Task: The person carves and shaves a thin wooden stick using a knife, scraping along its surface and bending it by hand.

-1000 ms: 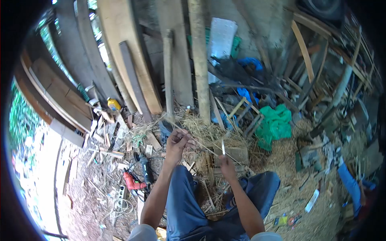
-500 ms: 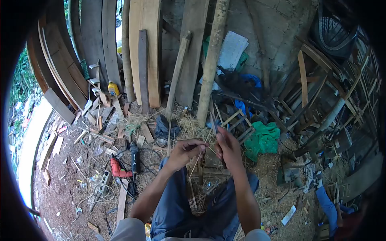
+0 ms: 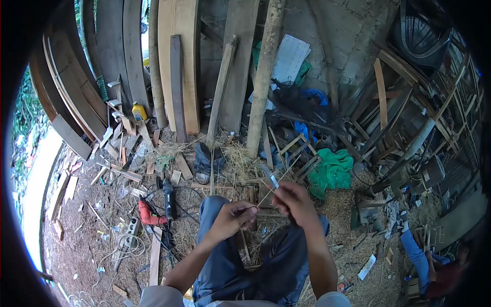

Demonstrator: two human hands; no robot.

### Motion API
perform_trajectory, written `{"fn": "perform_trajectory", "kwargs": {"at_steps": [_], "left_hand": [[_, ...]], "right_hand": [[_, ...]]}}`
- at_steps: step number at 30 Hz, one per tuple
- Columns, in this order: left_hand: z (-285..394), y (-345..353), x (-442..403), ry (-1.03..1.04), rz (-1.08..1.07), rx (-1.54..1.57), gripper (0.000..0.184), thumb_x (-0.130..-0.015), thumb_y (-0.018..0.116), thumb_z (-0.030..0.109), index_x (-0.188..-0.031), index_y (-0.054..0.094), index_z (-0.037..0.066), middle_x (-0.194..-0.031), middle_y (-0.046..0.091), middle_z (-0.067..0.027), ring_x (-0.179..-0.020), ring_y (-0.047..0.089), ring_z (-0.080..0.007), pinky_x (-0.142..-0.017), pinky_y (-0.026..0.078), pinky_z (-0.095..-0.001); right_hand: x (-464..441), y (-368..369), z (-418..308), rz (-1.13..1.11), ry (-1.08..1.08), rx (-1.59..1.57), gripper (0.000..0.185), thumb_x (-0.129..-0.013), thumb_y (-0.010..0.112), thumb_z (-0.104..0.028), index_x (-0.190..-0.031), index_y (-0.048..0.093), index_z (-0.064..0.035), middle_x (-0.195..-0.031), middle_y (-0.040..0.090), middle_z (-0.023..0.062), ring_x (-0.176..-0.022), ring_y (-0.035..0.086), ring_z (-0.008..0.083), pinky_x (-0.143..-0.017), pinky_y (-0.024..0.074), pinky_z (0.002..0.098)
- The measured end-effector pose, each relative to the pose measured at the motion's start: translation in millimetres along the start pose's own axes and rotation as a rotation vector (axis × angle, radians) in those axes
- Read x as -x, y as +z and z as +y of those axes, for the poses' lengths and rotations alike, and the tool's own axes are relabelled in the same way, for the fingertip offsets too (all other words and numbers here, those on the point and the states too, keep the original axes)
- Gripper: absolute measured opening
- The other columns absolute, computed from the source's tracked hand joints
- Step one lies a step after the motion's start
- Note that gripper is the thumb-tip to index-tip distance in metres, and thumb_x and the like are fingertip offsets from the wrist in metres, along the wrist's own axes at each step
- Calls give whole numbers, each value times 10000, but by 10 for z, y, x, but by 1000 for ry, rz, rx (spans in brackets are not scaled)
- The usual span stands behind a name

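My left hand point(image 3: 234, 219) is closed in a pinch on a thin strip point(image 3: 265, 198), perhaps bamboo, that slants up to the right. My right hand point(image 3: 296, 203) wraps round a knife point(image 3: 270, 177), its blade pointing up and to the left above the strip. The knife's handle is hidden in my palm. Both hands are over my lap, between my knees in dark trousers point(image 3: 217, 256). Whether the blade touches the strip I cannot tell.
A red power drill point(image 3: 149, 214), a dark power tool point(image 3: 169, 199) and a power strip point(image 3: 132, 230) lie left amid shavings. Planks point(image 3: 186, 77) and a pole point(image 3: 264, 82) lean on the wall. A green bag point(image 3: 332, 171) lies right; another person's blue-clad leg point(image 3: 415, 256) shows lower right.
Both hands have come down nearer my lap, the right also slightly rightward. The knife, nearly upright before, now leans to the left. The whole view has shifted slightly.
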State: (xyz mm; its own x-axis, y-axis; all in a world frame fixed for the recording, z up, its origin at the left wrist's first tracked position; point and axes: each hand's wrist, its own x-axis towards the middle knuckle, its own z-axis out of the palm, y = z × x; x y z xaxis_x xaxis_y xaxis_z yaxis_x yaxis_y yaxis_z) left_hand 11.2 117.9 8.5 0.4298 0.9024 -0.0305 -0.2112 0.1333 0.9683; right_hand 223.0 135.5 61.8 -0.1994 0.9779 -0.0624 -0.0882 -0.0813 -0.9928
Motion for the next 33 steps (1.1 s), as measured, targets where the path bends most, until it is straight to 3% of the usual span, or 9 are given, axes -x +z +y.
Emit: {"fn": "perform_trajectory", "kwargs": {"at_steps": [3,13,18,22,25,28,30,31,33], "left_hand": [[5,64,26,58,-11,-90,185,-938,576,165,-984,626,-7,-689,578,-4,-593,507,-52,-532,407,-217],[-98,243,235,93,35,-291,144,-922,593,135,-947,639,1,-657,577,4,-546,485,-45,-491,383,-215],[-63,254,271,200,57,-479,108,-905,597,92,-935,653,5,-631,575,-6,-558,509,-52,-505,403,-220],[-91,219,284,140,59,-450,103,-902,589,76,-939,655,5,-624,566,-6,-547,502,-54,-508,403,-220],[-185,151,291,75,34,-450,108,-885,592,54,-947,647,-15,-728,654,-96,-617,609,-128,-573,467,-267],[-217,121,261,118,23,-492,109,-885,588,51,-950,649,-13,-736,656,-96,-619,606,-119,-572,464,-263],[-264,5,307,73,42,-425,110,-903,575,66,-943,645,-8,-686,626,-69,-578,562,-89,-530,434,-246],[-307,-70,310,76,46,-428,110,-903,575,66,-943,645,-8,-686,626,-69,-578,562,-89,-530,434,-246],[-394,-187,314,-104,118,-230,113,-919,566,86,-931,636,-2,-646,572,-21,-537,497,-63,-493,395,-231]], "right_hand": [[155,85,173,-224,148,-9,174,-940,530,-107,-1036,599,21,-770,627,54,-533,442,33,-450,334,183],[254,-241,216,-233,318,-97,164,-914,591,-138,-945,652,11,-730,607,27,-546,436,26,-451,318,182],[228,-378,235,-163,398,-108,200,-905,605,-139,-1010,653,24,-730,589,14,-526,414,30,-439,298,184],[206,-588,236,-82,391,-166,218,-899,612,-135,-1031,647,34,-750,593,23,-524,410,35,-435,295,187],[185,-741,285,-40,423,-171,201,-900,608,-120,-1017,642,39,-762,595,33,-529,414,38,-431,289,187],[157,-882,385,-5,365,-193,184,-905,596,-113,-1004,636,37,-738,575,27,-520,407,37,-426,279,186],[138,-1138,340,335,234,-193,175,-916,581,-128,-989,625,25,-701,538,13,-517,403,36,-421,283,193],[140,-1235,297,330,232,-193,175,-916,581,-128,-989,625,25,-701,538,13,-517,403,36,-421,283,193],[169,-1321,202,354,117,-272,194,-927,570,-162,-1007,612,10,-676,509,7,-519,400,34,-430,309,199]]}}
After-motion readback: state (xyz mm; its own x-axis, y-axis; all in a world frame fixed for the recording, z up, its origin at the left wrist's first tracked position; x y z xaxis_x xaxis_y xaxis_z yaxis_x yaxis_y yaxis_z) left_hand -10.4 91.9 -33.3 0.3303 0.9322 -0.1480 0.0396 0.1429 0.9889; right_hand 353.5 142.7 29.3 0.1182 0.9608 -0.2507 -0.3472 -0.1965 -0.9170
